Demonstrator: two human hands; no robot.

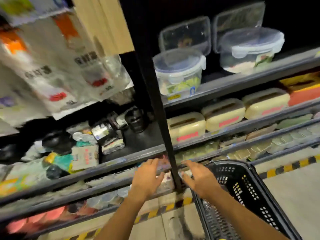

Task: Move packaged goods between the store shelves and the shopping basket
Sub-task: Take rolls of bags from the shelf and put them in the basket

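Left hand (149, 179): fingers straight and spread, holding nothing, reaching to the low shelf rail (121, 163); contact cannot be confirmed through blur.
Right hand (199, 179): fingers extended and loosely spread, nothing gripped, fingertips at the same rail, right of the black upright post (155, 101).
Packaged goods: small packs (163, 159) lie on the low shelf just beyond both hands; type unclear.
Shopping basket (245, 186): black, perforated, at lower right, with the right forearm crossing its rim.
Writing: white packs (57, 80) at upper left carry dark characters and a red mark, unreadable. The cream boxes (223, 115) bear pink labels, illegible.
Other stock: round clip-lid containers (178, 71) on the upper right shelf.
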